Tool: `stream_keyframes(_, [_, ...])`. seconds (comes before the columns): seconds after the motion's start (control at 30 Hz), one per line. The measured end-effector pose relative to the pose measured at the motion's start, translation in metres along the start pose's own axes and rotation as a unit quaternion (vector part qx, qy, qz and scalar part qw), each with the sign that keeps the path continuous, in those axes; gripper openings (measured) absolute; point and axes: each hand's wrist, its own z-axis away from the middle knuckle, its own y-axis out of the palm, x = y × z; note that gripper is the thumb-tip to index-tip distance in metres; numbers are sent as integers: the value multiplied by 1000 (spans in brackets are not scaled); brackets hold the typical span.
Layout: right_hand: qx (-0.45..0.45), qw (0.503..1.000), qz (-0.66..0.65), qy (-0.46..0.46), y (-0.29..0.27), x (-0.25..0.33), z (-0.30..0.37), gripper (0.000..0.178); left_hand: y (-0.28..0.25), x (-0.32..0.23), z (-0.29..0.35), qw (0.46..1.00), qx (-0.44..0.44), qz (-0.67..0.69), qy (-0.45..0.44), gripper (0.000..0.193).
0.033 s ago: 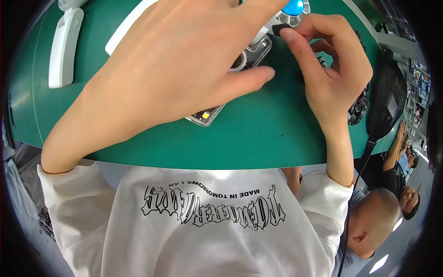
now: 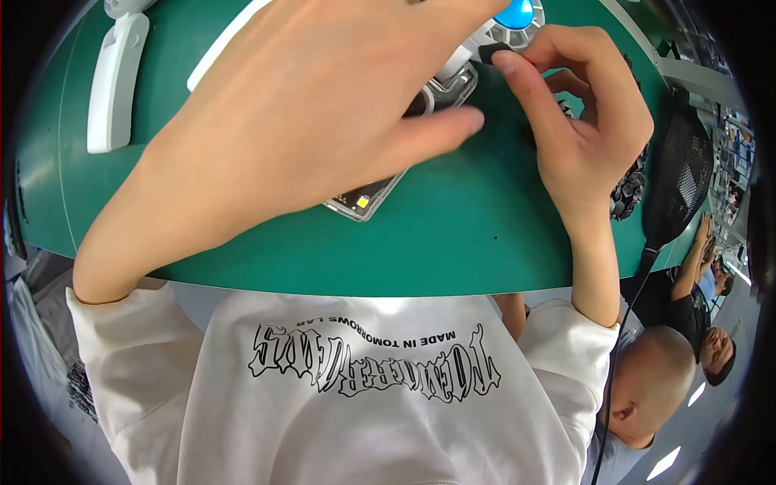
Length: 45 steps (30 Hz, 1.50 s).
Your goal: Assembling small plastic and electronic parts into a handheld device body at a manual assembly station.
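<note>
My left hand (image 2: pixel 323 113) spreads over a device with a clear plastic case (image 2: pixel 364 202) and a small yellow square inside. Its thumb and forefinger are stretched apart; the other fingertips are hidden or cut off at the top edge. Past the forefinger shows a white ribbed round part with a blue centre (image 2: pixel 515 14), like a small fan's head. My right hand (image 2: pixel 586 121) pinches a small black piece (image 2: pixel 493 52) between thumb and forefinger, right beside that round part. Whether the piece touches it I cannot tell.
A white handle-like piece (image 2: pixel 117 89) lies at the far left of the green table (image 2: pixel 453 234), and another white strip (image 2: pixel 218 56) is partly behind my left hand. Several black pieces (image 2: pixel 626 194) lie right of my right wrist, near a black mesh pouch (image 2: pixel 679 170). Other people sit at right.
My left thumb has shifted slightly up and to the right. The right hand stays in place with the black piece.
</note>
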Motion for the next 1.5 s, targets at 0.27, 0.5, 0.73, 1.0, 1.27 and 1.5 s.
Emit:
stream_keyframes(0.27, [15,977,-58,206,2,47,-21,30,-12,22,-10,996,-68,40,47,57])
stream_keyframes(0.5, [4,989,-51,138,9,26,-11,35,1,28,-6,984,-139,-41,101,45])
stream_keyframes(0.73, [-3,999,36,-4,21,19,-3,35,20,43,5,986,-146,51,58,67])
stream_keyframes(1.0, [109,987,10,114,-44,31,-41,24,3,12,-15,994,-88,32,60,65])
stream_keyframes(1.27, [125,970,162,128,-95,-53,2,17,25,21,-14,974,-108,24,198,75])
stream_keyframes(1.5, [98,965,176,168,-84,-41,-2,20,25,28,-10,973,-110,41,200,77])
